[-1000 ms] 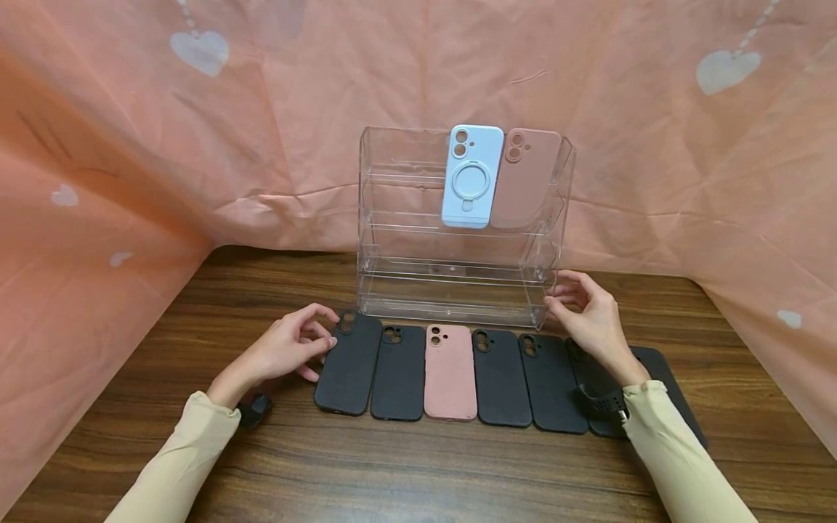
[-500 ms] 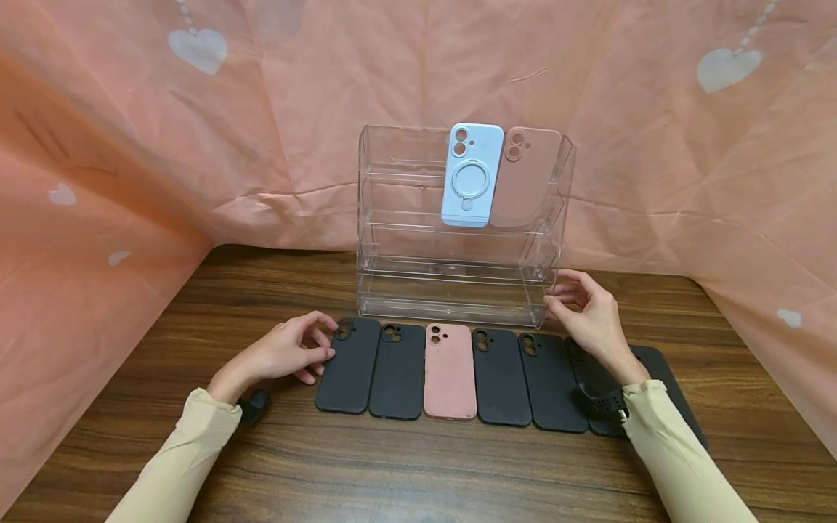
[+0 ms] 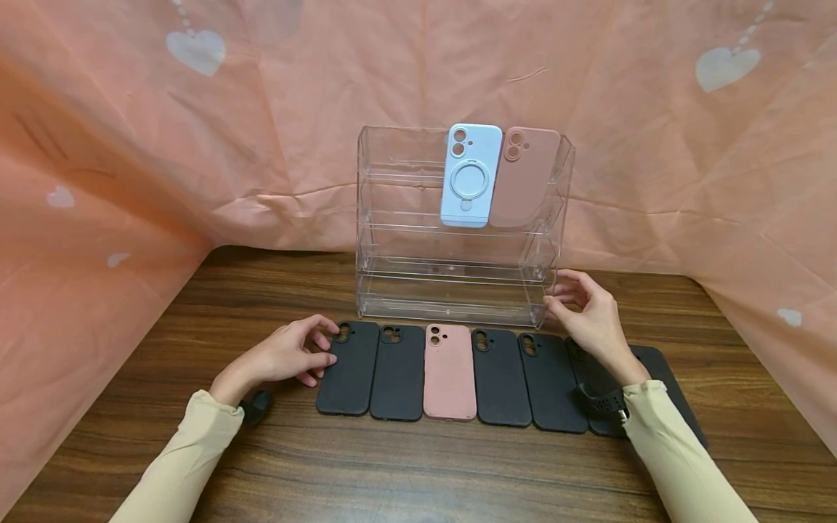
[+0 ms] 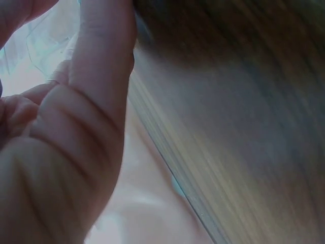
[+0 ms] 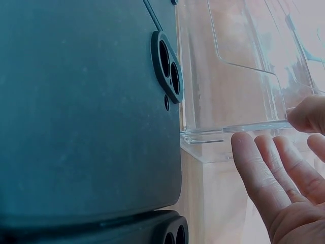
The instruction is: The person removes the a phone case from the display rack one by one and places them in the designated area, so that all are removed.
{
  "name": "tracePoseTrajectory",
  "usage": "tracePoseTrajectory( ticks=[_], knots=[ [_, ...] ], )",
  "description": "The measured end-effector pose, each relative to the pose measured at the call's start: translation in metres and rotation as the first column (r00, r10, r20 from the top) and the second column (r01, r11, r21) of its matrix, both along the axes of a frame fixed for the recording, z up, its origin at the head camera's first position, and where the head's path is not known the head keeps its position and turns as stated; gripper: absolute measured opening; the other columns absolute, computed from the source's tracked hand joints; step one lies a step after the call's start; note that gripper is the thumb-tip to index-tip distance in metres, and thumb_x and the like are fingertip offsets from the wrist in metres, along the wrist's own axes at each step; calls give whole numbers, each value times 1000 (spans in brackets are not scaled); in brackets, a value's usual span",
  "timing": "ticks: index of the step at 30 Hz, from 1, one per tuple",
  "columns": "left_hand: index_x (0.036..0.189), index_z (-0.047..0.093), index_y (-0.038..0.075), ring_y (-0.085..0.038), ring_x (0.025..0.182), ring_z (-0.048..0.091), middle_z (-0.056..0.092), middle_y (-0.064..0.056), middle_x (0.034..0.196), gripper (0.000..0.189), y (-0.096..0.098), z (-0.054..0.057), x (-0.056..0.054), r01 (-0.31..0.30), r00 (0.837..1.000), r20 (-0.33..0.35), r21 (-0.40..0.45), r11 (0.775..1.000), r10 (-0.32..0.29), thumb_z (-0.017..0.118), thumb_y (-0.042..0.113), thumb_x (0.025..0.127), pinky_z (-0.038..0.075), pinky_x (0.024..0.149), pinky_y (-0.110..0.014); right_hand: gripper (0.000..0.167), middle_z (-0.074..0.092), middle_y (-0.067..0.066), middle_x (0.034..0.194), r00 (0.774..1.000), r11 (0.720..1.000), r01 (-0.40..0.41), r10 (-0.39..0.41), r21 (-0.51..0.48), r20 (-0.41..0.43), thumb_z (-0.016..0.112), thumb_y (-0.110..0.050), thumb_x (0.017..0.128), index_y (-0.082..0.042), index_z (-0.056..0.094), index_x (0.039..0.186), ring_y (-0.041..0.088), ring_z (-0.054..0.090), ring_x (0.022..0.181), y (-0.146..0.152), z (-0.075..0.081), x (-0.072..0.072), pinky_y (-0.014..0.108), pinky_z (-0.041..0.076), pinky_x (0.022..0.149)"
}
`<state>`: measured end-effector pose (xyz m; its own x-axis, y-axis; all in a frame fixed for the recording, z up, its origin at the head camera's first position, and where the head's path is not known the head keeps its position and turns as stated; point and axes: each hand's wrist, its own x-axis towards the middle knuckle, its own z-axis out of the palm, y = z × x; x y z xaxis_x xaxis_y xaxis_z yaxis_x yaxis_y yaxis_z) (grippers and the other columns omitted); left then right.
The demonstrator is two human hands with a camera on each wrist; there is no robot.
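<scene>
In the head view, my left hand (image 3: 288, 352) is at the left edge of the leftmost black phone case (image 3: 349, 370). Its thumb lies over that edge and the index fingertip is by the camera cutout. The case lies on the table at the end of a row. My right hand (image 3: 588, 316) pinches the lower right corner of a clear tiered display stand (image 3: 451, 309). In the right wrist view, the thumb (image 5: 307, 114) is on one side of the clear panel and the fingers are on the other. The left wrist view shows mostly palm.
Beside the leftmost case lie another black case (image 3: 397, 374), a pink case (image 3: 450, 374) and several more black cases (image 3: 503, 378), some under the right forearm. A white case (image 3: 471, 178) and a second pink case (image 3: 525, 178) stand on the top tier. Pink fabric surrounds the table.
The leftmost black case has straightened and come down level with the row, my left hand shifting slightly down with it. My right hand stays at the stand's corner.
</scene>
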<state>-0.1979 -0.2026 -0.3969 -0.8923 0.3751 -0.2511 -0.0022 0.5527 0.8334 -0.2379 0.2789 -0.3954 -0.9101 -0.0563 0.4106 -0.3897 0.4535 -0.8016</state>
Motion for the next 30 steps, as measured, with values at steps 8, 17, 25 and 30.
tracePoseTrajectory(
  ticks=[8, 17, 25, 30],
  knots=[
    [134, 53, 3, -18, 72, 68, 62, -14, 103, 45, -1, 0, -3, 34, 998, -47, -40, 999, -36, 72, 12, 94, 62, 60, -35, 48, 68, -3, 97, 1000, 1000, 1, -1, 1, 4, 73, 6, 88, 3, 57, 134, -4, 68, 81, 0, 0, -1, 16, 60, 65],
    [131, 57, 5, -17, 72, 67, 60, -12, 104, 45, -2, 0, -4, 48, 996, -65, -78, 996, -54, 76, 15, 91, 61, 61, -35, 49, 68, -9, 96, 1000, 1000, 3, -3, 2, 2, 74, 6, 88, 3, 58, 134, -5, 68, 81, 0, 0, 0, 14, 59, 66],
    [130, 58, 5, -16, 69, 66, 61, -12, 105, 45, -2, 5, -6, 73, 989, -115, -126, 989, -88, 76, 19, 91, 57, 59, -32, 49, 67, -7, 97, 1000, 1000, -4, 4, -3, 11, 73, 6, 89, 3, 57, 135, -4, 69, 82, 0, -1, 0, 17, 60, 66],
    [131, 58, 4, -19, 78, 68, 64, -13, 108, 45, -1, 12, -10, 67, 986, -145, -76, 995, -78, 75, 21, 93, 58, 64, -32, 49, 67, -8, 97, 1000, 1000, -9, 9, -11, 16, 72, 7, 89, 3, 57, 135, -2, 70, 82, 0, 0, 0, 19, 62, 66]
  ],
)
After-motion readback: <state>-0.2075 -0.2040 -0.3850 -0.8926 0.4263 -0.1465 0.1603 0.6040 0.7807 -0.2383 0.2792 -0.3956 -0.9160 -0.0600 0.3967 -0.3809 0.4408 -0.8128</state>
